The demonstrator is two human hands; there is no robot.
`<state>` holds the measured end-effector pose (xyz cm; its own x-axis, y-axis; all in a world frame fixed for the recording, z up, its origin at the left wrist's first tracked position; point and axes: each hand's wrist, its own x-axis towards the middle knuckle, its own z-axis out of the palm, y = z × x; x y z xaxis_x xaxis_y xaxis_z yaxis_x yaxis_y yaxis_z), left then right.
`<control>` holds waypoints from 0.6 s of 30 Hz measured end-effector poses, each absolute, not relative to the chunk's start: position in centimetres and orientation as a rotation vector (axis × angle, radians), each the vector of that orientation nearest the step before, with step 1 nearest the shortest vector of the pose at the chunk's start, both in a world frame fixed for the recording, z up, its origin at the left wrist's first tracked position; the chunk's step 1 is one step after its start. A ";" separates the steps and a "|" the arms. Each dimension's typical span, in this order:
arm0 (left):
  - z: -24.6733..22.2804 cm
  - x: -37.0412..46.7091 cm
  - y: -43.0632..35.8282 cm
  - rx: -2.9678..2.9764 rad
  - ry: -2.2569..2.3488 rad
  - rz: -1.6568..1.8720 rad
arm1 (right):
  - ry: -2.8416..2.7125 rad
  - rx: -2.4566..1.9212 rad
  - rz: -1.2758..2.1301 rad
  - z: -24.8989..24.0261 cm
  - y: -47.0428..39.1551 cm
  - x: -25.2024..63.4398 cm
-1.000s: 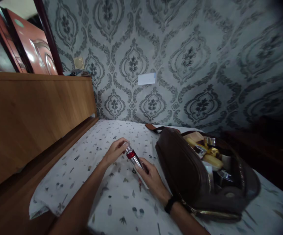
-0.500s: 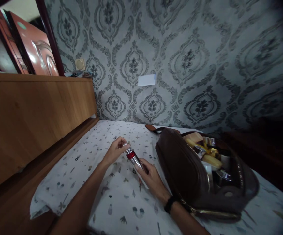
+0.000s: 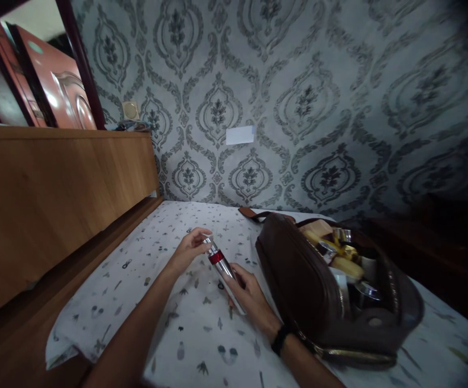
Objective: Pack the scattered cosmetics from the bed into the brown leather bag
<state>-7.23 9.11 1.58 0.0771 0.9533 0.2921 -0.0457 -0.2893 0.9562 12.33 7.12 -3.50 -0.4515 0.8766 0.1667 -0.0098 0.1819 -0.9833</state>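
Note:
A slim silver cosmetic bottle with a red band (image 3: 217, 257) is held at a tilt over the patterned sheet, its top end toward the upper left. My right hand (image 3: 247, 288) wraps round the lower body, with a dark band on the wrist. At the other end, the fingers and thumb of my left hand (image 3: 189, 249) pinch the bottle's shiny top. Whether that top is a cap or a pump I cannot tell. To the right of my hands stands an open dark brown bag (image 3: 294, 275), with yellow, silver and white containers (image 3: 347, 267) inside.
White sheet (image 3: 137, 291) with small prints covers the surface under my hands. A wooden panel (image 3: 64, 188) runs along the left side, and patterned wallpaper (image 3: 258, 91) rises behind. The bag's strap (image 3: 250, 214) lies toward the wall.
The view has shifted slightly. Both hands keep their grip on the bottle, and the fingers of my left hand have moved a little at its top.

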 end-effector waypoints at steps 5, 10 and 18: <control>1.7 -7.1 8.9 1.396 0.909 1.367 | -1.654 -0.794 1.411 -3.4 7.1 12.3; 1.1 -7.0 9.4 1.435 1.042 1.389 | -1.664 -0.797 1.371 -3.5 7.1 12.4; 1.3 -7.0 9.4 1.409 1.089 1.446 | -1.593 -0.771 1.506 -2.5 6.6 12.3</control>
<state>-6.96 9.41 1.33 -0.0349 0.9572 0.2874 0.0120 -0.2872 0.9578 12.29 6.62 -2.55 -0.4984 0.8559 0.1381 -0.0902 0.1072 -0.9901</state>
